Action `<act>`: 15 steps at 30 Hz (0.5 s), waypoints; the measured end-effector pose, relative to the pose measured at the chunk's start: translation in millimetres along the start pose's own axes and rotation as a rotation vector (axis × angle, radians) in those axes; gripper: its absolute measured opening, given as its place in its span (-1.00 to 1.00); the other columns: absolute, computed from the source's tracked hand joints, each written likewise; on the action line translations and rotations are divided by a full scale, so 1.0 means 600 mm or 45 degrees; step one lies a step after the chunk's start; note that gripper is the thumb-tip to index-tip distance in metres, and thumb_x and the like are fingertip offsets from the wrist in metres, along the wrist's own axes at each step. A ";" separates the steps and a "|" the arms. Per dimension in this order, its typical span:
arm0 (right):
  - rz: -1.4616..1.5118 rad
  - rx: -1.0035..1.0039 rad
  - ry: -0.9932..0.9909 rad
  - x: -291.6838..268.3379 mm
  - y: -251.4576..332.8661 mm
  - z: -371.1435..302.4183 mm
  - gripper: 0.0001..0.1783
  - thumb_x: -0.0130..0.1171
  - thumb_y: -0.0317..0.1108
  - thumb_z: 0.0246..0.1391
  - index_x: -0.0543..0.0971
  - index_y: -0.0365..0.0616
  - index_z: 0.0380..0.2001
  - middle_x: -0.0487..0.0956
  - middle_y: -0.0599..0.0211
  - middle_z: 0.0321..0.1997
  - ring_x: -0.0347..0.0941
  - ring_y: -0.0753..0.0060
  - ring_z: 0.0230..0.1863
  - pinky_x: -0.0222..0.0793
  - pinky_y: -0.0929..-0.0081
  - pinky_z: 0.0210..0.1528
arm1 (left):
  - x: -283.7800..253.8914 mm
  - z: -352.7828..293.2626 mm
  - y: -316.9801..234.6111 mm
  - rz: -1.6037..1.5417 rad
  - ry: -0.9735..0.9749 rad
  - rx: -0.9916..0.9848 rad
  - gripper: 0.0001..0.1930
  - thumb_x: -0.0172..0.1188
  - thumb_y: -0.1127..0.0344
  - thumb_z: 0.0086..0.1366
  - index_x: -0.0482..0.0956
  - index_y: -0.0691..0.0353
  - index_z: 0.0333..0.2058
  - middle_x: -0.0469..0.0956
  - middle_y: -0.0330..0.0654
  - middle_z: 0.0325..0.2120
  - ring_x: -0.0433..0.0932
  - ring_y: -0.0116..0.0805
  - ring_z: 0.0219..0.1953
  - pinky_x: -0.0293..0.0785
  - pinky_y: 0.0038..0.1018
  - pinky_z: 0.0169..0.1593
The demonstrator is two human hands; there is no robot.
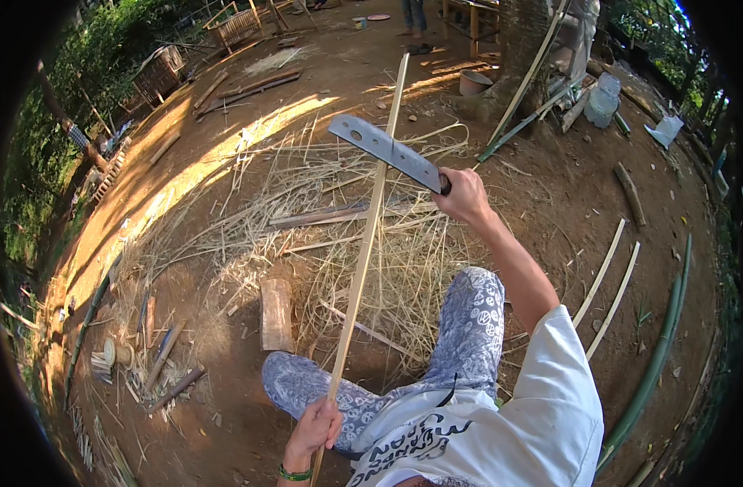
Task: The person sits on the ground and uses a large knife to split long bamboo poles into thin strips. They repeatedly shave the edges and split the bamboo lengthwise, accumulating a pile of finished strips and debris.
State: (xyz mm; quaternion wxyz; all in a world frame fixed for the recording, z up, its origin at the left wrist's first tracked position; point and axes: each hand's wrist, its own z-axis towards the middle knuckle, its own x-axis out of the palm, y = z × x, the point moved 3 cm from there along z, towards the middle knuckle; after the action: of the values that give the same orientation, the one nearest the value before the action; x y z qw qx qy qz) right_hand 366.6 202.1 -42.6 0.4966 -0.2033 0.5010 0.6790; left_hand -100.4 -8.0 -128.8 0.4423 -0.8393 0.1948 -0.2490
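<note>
My left hand (315,426), with a green band at its wrist, is closed around the lower part of a long pale bamboo strip (359,280). The strip slants up and away from me past my left knee. Out in front, my right hand (465,195) grips the dark handle of a broad machete (416,165), whose grey blade has several holes. The blade lies across the strip near its far end; whether it is cutting into it I cannot tell.
Tangled bamboo shavings (388,284) cover the dirt before my legs, beside a short log (276,315). Green bamboo poles (652,373) and two pale strips (613,300) lie at right. A tree trunk (522,53) and a bucket (474,82) stand farther off; a person's legs (414,16) show beyond.
</note>
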 end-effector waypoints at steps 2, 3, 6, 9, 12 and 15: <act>-0.031 -0.007 0.032 -0.007 0.029 -0.009 -0.77 0.29 -0.29 -0.17 0.65 -0.18 -0.40 0.61 0.16 -0.62 0.62 0.17 -0.52 0.52 0.19 -0.36 | 0.000 -0.002 0.012 -0.049 0.013 -0.010 -0.57 -0.22 -0.06 0.56 0.26 0.12 -0.41 0.21 -0.33 -0.79 0.19 -0.58 -0.83 0.13 -0.60 -0.77; -0.042 -0.094 0.123 0.011 0.034 -0.021 -0.78 0.28 -0.30 -0.19 0.64 -0.18 -0.43 0.61 0.14 -0.62 0.61 0.14 -0.54 0.51 0.18 -0.37 | -0.006 0.000 0.010 -0.056 0.001 -0.008 -0.56 -0.20 -0.08 0.56 0.27 0.14 -0.41 0.21 -0.35 -0.79 0.21 -0.59 -0.83 0.14 -0.61 -0.76; -0.177 -0.557 0.253 0.024 0.079 -0.061 -0.81 0.25 -0.32 -0.21 0.64 -0.13 -0.45 0.61 0.23 -0.63 0.54 0.19 -0.62 0.49 0.21 -0.44 | -0.033 -0.018 0.031 -0.069 -0.030 -0.032 -0.54 -0.17 -0.10 0.54 0.28 0.17 -0.40 0.21 -0.34 -0.78 0.22 -0.59 -0.81 0.15 -0.61 -0.76; -0.194 -0.127 0.202 0.025 0.000 0.029 -0.72 0.25 -0.22 -0.13 0.71 -0.09 -0.32 0.62 0.24 -0.60 0.59 0.16 -0.55 0.55 0.24 -0.37 | -0.047 -0.065 0.066 -0.149 -0.030 -0.099 -0.53 -0.15 -0.11 0.53 0.28 0.17 -0.40 0.23 -0.32 -0.76 0.21 -0.57 -0.81 0.15 -0.59 -0.75; -0.080 0.114 -0.119 -0.042 -0.098 0.167 -0.60 0.29 -0.16 -0.17 0.69 -0.31 -0.35 0.66 -0.07 -0.45 0.63 -0.07 -0.35 0.53 0.12 -0.14 | -0.048 -0.098 0.092 -0.198 -0.004 -0.150 -0.56 -0.12 -0.09 0.53 0.31 0.19 -0.36 0.24 -0.29 -0.73 0.19 -0.55 -0.80 0.15 -0.58 -0.74; -0.229 0.350 -0.202 -0.062 -0.176 0.246 -0.55 0.27 -0.10 -0.14 0.68 -0.32 -0.35 0.66 -0.14 -0.40 0.61 -0.21 -0.22 0.49 0.06 -0.08 | -0.054 -0.105 0.125 -0.107 -0.094 -0.148 -0.60 -0.09 -0.04 0.53 0.34 0.19 -0.33 0.24 -0.31 -0.74 0.19 -0.54 -0.80 0.16 -0.57 -0.74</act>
State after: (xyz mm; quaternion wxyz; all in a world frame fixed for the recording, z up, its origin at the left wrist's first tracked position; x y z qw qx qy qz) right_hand 507.7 315.2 -2.9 0.6164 -0.1234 0.5282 0.5709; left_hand -171.6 -70.5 -169.1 0.3889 -0.8795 0.1573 -0.2245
